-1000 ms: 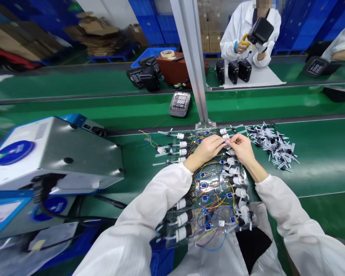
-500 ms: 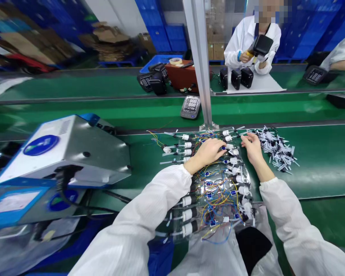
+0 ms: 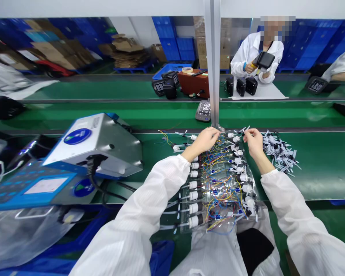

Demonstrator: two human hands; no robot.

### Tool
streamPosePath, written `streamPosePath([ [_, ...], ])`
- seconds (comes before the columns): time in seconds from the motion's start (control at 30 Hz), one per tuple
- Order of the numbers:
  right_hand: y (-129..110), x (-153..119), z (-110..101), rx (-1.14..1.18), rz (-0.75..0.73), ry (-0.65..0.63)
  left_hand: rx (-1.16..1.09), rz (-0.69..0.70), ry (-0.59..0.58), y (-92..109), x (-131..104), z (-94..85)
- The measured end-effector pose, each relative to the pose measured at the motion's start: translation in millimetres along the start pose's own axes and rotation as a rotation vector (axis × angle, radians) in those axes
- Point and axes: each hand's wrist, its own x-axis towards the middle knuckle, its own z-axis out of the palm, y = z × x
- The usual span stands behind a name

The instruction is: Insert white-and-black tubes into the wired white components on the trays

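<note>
Over the far end of a clear plastic tray (image 3: pixel 222 197), my left hand (image 3: pixel 204 139) has its fingers pressed together among thin coloured wires (image 3: pixel 218 155). What those fingertips hold is hidden. Across from it, my right hand (image 3: pixel 253 141) pinches a short white tube (image 3: pixel 246 130) with a black part, beside a small white motor-like cylinder (image 3: pixel 230 135). Rows of similar white cylinders with black ends (image 3: pixel 194 207) and thin tubes line both sides of the tray. Small blue circuit boards (image 3: pixel 215 191) lie between them, joined by wires. Right of my right hand is a heap of short white tubes with black pieces (image 3: pixel 280 151).
A metal-cased machine (image 3: pixel 115 149) with a black cable stands left. A metal post (image 3: pixel 212 76) rises beyond the tray. A display device (image 3: pixel 203 110) lies on the green belt. Across it, a co-worker (image 3: pixel 255 53) in white holds a black device. Another sleeve (image 3: pixel 343 63) shows far right.
My left hand has moved toward the far end of the tray. My right hand's thumb and finger have come together at the short tube. The whole view has shifted, with the camera turning left.
</note>
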Motion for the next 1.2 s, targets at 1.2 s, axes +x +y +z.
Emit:
streamPosePath([
  [1.2, -178, 1, 3, 0.232, -0.567, 0.079, -0.15, 0.042, 0.249, 21, 3, 4.9],
])
